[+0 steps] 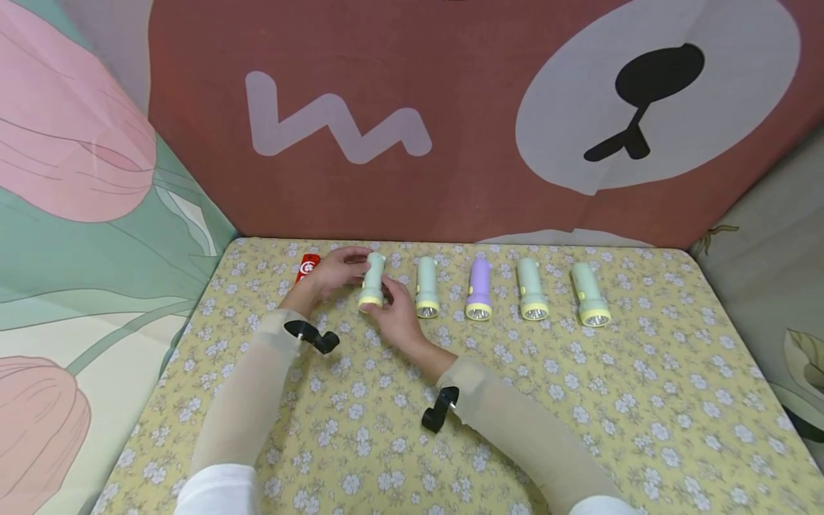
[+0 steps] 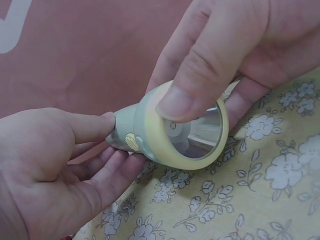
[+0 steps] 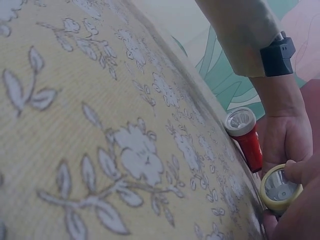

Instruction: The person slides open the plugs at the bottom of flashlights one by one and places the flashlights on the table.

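Note:
A pale green flashlight (image 1: 372, 280) with a yellow rim is between my two hands, at the left of the row. My left hand (image 1: 337, 270) pinches its narrow tail end between thumb and fingers. At the lens end, my right hand (image 1: 402, 320) grips the yellow rim, its thumb (image 2: 177, 102) lying over the edge of the lens in the left wrist view. The flashlight's lens (image 2: 197, 132) faces toward me. Just left of my left hand lies a red flashlight (image 1: 307, 267), partly hidden by that hand; its white-rimmed head (image 3: 240, 121) shows in the right wrist view.
To the right lie another green flashlight (image 1: 427, 285), a purple flashlight (image 1: 479, 286) and two more green flashlights, one (image 1: 531, 286) beside the other (image 1: 587, 290), lenses toward me. A yellow floral cloth (image 1: 611, 415) covers the table. A brownish-red fabric wall (image 1: 450, 193) rises behind.

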The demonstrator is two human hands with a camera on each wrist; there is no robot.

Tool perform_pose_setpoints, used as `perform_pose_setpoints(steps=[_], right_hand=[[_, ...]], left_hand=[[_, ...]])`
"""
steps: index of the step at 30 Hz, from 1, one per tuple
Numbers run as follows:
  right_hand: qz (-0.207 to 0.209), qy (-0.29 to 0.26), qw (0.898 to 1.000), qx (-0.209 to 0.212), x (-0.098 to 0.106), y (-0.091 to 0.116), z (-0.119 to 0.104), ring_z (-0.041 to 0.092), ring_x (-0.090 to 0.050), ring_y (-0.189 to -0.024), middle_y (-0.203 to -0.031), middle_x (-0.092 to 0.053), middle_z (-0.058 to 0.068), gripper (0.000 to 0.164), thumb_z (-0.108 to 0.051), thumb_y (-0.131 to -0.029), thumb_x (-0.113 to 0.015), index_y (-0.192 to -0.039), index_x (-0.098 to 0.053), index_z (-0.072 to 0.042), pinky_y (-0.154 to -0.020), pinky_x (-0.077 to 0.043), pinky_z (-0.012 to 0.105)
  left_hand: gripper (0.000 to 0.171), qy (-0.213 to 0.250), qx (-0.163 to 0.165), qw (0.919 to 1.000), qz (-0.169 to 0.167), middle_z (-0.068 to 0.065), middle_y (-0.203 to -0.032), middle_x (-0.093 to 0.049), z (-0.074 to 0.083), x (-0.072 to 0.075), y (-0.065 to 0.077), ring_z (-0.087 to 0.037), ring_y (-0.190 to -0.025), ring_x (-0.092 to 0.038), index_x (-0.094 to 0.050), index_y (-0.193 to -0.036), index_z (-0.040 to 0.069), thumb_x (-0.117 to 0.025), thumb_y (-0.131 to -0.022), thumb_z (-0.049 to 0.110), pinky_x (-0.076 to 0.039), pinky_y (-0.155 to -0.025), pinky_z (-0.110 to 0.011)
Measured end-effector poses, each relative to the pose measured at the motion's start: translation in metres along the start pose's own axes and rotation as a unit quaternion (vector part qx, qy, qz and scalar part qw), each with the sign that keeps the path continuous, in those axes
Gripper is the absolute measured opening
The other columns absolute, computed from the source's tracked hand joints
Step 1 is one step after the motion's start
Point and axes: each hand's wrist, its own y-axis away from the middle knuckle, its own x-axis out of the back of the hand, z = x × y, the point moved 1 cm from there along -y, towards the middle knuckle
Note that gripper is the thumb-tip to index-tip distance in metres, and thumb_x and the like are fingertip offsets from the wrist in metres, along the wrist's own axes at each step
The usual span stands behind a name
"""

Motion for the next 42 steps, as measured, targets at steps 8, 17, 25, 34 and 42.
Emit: perform_pose_setpoints(steps=[8, 17, 25, 34, 42], right_hand=[[-0.004, -0.008, 1.000, 0.002, 0.004, 0.001, -0.006, 0.033, -0.054, -0.125, -0.144, -0.048, 0.021, 0.068, -0.012, -0.093, -0.076, -0.151, -0.042, 0.002, -0.103, -0.052, 0.044], [-0.020, -0.041, 0.999, 0.024, 0.011, 0.006, -0.016, 0.034, -0.052, -0.129, -0.142, -0.046, 0.020, 0.067, -0.007, -0.093, -0.075, -0.151, -0.043, 0.001, -0.105, -0.051, 0.036], [-0.031, -0.064, 0.996, 0.046, 0.019, 0.012, -0.022, 0.035, -0.051, -0.130, -0.145, -0.047, 0.016, 0.069, -0.004, -0.092, -0.076, -0.152, -0.043, -0.002, -0.104, -0.052, 0.036], [-0.028, -0.091, 0.994, 0.056, 0.027, 0.016, -0.026, 0.038, -0.049, -0.132, -0.148, -0.043, 0.020, 0.073, -0.002, -0.089, -0.078, -0.152, -0.041, 0.002, -0.105, -0.051, 0.045], [-0.031, -0.096, 0.994, 0.044, 0.030, 0.019, -0.027, 0.042, -0.050, -0.131, -0.148, -0.046, 0.024, 0.071, 0.003, -0.090, -0.075, -0.152, -0.039, 0.004, -0.108, -0.046, 0.052]], left_hand=[[0.045, 0.001, -0.007, 0.9999, 0.007, -0.023, -0.144, -0.048, 0.005, 0.001, 0.005, -0.039, -0.130, -0.052, -0.045, -0.148, -0.001, -0.055, -0.105, 0.007, -0.052, -0.104, -0.047], [0.044, 0.010, -0.026, 0.9996, 0.003, -0.023, -0.143, -0.049, 0.016, 0.001, 0.012, -0.037, -0.125, -0.054, -0.046, -0.147, -0.004, -0.056, -0.104, 0.003, -0.052, -0.103, -0.048], [0.047, 0.029, -0.032, 0.9991, 0.007, -0.025, -0.143, -0.046, 0.024, -0.001, 0.019, -0.037, -0.122, -0.055, -0.043, -0.147, -0.004, -0.058, -0.103, 0.002, -0.051, -0.104, -0.051], [0.047, 0.041, -0.050, 0.9978, 0.009, -0.024, -0.142, -0.046, 0.032, -0.006, 0.026, -0.036, -0.119, -0.056, -0.043, -0.146, -0.005, -0.059, -0.102, 0.000, -0.050, -0.104, -0.054], [0.046, 0.051, -0.055, 0.9971, 0.013, -0.022, -0.141, -0.048, 0.034, -0.010, 0.030, -0.037, -0.123, -0.055, -0.045, -0.145, -0.003, -0.059, -0.102, 0.001, -0.048, -0.106, -0.055]])
